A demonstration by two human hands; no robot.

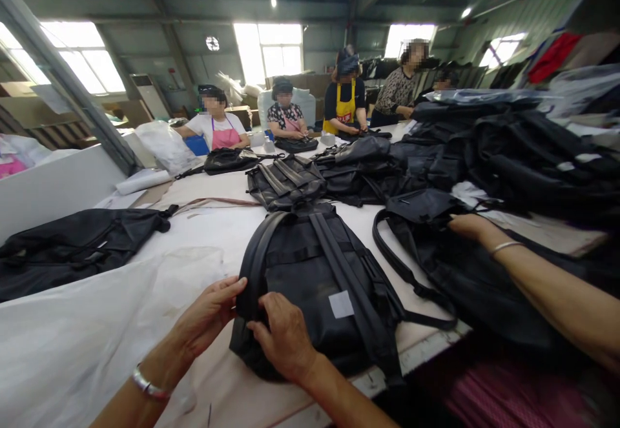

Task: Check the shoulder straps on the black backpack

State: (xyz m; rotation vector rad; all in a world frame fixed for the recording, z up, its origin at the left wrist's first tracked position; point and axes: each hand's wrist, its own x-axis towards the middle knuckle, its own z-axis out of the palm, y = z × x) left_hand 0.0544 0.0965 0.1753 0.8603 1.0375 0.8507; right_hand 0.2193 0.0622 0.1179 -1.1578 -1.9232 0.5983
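Observation:
A black backpack (305, 292) lies on the pale table with its shoulder straps facing up and a small white label (341, 305) near its lower part. My left hand (208, 315) pinches the outer edge of the left shoulder strap (259, 254) between thumb and fingers. Close beside it, my right hand (285, 334) has its curled fingers closed on the lower part of the same strap. The undersides of both grips are hidden. A silver bracelet is on my left wrist.
At right, a co-worker's hand (475, 226) holds another black backpack (436, 247). More black bags (358, 166) pile up across the table. Clear plastic sheeting (97, 331) and a black bag (82, 247) lie at left. Several people sit or stand along the far side.

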